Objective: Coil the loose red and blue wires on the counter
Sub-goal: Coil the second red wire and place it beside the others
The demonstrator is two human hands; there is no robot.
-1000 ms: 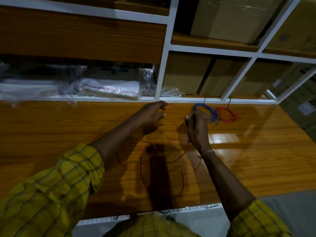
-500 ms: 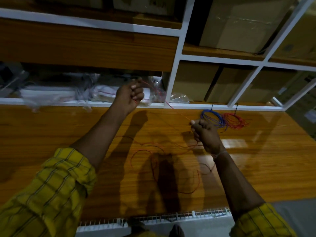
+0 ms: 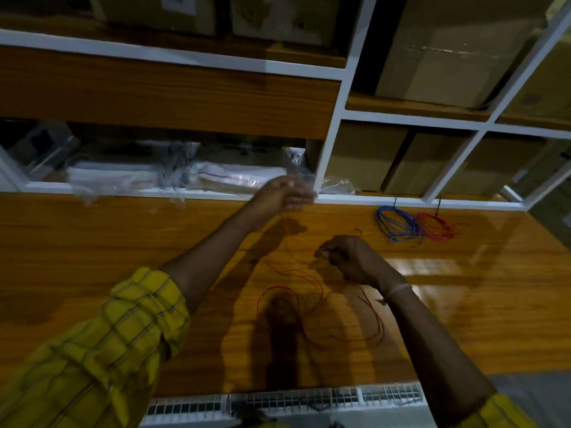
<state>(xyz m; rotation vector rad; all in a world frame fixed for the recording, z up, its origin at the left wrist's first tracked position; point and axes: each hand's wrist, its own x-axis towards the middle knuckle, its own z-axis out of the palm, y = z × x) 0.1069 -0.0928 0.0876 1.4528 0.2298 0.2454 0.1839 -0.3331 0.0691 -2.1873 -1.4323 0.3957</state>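
Two hands work a loose red wire over a glossy wooden counter.

Nearest, the loose red wire (image 3: 321,307) sprawls in slack loops on the counter (image 3: 92,257) between the forearms. The right hand (image 3: 352,261) is closed in a fist, pinching the wire just above the surface. Farther back, the left hand (image 3: 284,194) is raised near the shelf edge (image 3: 216,196), blurred, fingers closed on a strand that hangs down. At the back right, a blue coil (image 3: 394,222) lies touching a red coil (image 3: 437,225).
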